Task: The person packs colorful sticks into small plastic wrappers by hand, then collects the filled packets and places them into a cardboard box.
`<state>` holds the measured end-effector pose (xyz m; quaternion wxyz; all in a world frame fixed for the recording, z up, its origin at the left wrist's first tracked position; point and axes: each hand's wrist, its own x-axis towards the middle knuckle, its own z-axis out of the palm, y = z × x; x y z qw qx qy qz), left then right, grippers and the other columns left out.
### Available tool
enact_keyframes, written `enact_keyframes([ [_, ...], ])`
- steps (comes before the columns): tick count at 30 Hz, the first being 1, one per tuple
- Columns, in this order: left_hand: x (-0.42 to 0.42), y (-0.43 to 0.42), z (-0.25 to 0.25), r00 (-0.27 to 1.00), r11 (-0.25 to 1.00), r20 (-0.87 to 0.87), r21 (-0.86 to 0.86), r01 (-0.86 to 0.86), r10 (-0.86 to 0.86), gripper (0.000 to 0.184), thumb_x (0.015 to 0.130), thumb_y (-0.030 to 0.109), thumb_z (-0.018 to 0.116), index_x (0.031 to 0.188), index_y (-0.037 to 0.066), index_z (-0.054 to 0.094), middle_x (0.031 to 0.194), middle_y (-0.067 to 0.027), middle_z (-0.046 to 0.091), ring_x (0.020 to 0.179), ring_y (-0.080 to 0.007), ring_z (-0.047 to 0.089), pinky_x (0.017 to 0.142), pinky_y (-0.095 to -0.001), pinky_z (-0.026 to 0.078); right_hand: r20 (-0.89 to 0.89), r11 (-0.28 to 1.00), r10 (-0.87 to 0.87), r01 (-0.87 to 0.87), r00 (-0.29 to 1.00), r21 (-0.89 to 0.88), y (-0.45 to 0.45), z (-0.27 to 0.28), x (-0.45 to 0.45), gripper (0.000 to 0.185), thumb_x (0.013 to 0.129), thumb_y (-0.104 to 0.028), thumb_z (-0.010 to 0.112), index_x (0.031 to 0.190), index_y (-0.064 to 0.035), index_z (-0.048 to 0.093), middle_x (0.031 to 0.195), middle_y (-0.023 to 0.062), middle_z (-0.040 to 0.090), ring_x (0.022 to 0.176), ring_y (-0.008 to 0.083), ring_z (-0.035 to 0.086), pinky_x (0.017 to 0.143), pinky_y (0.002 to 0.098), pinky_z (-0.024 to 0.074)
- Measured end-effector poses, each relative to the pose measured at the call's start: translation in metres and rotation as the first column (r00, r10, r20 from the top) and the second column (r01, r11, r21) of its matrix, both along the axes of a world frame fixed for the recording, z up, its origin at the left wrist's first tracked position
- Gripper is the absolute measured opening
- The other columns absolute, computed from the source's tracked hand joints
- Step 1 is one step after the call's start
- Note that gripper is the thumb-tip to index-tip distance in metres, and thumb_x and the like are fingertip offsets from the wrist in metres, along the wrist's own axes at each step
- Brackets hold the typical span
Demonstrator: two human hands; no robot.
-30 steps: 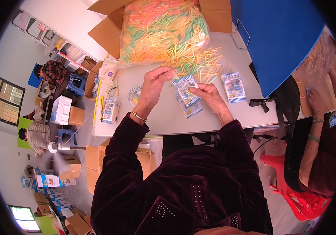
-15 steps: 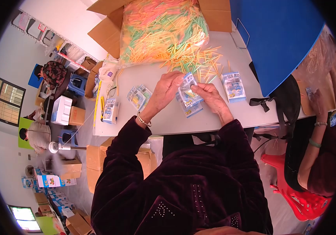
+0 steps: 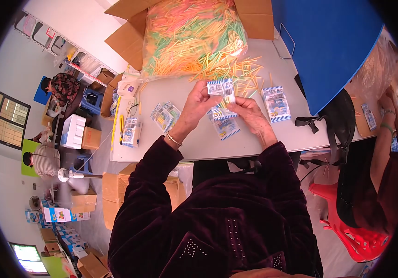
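Note:
Between both hands is a small clear packet (image 3: 221,88) with blue-and-white striped ends and a barcode; yellow and green sticks show inside it. My left hand (image 3: 194,111) grips its left side, the thumb lying across the front. My right hand (image 3: 251,116) pinches its lower right edge. Below the held packet, another striped packet (image 3: 227,129) lies on the white table (image 3: 194,143). To the left of my left hand are fanned packets (image 3: 165,116), and a packet stack (image 3: 277,103) lies right of my right hand.
Behind my hands, an open cardboard box (image 3: 132,41) holds a bag of coloured sticks (image 3: 194,37), with loose sticks (image 3: 250,76) spilled in front. At left lie more packets (image 3: 132,132) and a yellow cutter (image 3: 121,124). A blue panel (image 3: 328,46) and a co-worker's arm (image 3: 382,148) are at right.
The held packet has turned from tilted to nearly upright, and my left thumb now lies across its front. The co-worker's hand at right has drawn away from a packet.

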<state>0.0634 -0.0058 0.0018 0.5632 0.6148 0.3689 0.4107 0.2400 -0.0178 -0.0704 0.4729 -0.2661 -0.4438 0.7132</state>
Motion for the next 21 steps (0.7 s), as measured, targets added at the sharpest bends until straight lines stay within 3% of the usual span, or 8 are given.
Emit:
enact_keyframes([
  [7, 0.004, 0.003, -0.011, 1.0, 1.0, -0.029, -0.027, 0.012, -0.012, 0.041, 0.083, 0.0, 0.057, 0.12, 0.001, 0.04, 0.104, -0.0091, 0.061, 0.093, -0.0143, 0.059, 0.081, -0.0268, 0.047, -0.045, 1.0, -0.017, 0.016, 0.999, -0.022, -0.003, 0.007, -0.001, 0.028, 0.086, -0.016, 0.062, 0.11, -0.0011, 0.061, 0.098, 0.0021, 0.063, 0.087, 0.0071, 0.058, 0.077, 0.0225, 0.0465],
  [10, 0.006, 0.003, -0.011, 0.998, 0.995, -0.059, 0.099, -0.018, 0.024, 0.041, 0.083, -0.001, 0.056, 0.121, 0.001, 0.04, 0.103, -0.0087, 0.061, 0.092, -0.0142, 0.059, 0.082, -0.0268, 0.047, -0.004, 1.0, 0.01, -0.01, 1.0, 0.01, 0.0, 0.001, -0.003, 0.027, 0.086, -0.015, 0.062, 0.109, -0.0006, 0.061, 0.097, 0.0023, 0.064, 0.085, 0.0074, 0.058, 0.075, 0.0224, 0.0469],
  [13, 0.006, 0.004, -0.008, 0.998, 0.999, -0.067, 0.054, 0.002, 0.002, 0.041, 0.082, -0.002, 0.056, 0.12, 0.0, 0.041, 0.104, -0.0085, 0.061, 0.093, -0.0138, 0.059, 0.082, -0.0269, 0.047, 0.008, 1.0, -0.026, 0.026, 1.0, -0.01, 0.0, 0.002, -0.001, 0.026, 0.085, -0.014, 0.063, 0.107, 0.0001, 0.062, 0.092, 0.0022, 0.064, 0.082, 0.0074, 0.059, 0.073, 0.022, 0.0472],
  [18, 0.008, -0.001, -0.011, 0.997, 1.0, 0.08, -0.024, -0.012, 0.014, 0.041, 0.08, 0.003, 0.06, 0.118, 0.0, 0.044, 0.103, -0.0062, 0.06, 0.094, -0.0124, 0.057, 0.082, -0.0264, 0.046, 0.124, 1.0, -0.023, 0.021, 0.992, 0.021, 0.0, 0.001, 0.002, 0.022, 0.083, -0.012, 0.064, 0.102, 0.0005, 0.064, 0.088, 0.002, 0.065, 0.078, 0.0066, 0.058, 0.072, 0.021, 0.0465],
  [21, 0.006, 0.002, -0.023, 0.999, 0.999, 0.029, -0.048, -0.024, 0.026, 0.042, 0.08, 0.005, 0.062, 0.118, 0.001, 0.045, 0.102, -0.005, 0.059, 0.092, -0.0116, 0.057, 0.082, -0.0262, 0.046, 0.132, 0.999, -0.014, 0.01, 0.991, 0.037, -0.003, 0.005, -0.001, 0.021, 0.083, -0.011, 0.064, 0.1, 0.0005, 0.065, 0.087, 0.0021, 0.065, 0.077, 0.006, 0.058, 0.071, 0.0208, 0.0464],
])
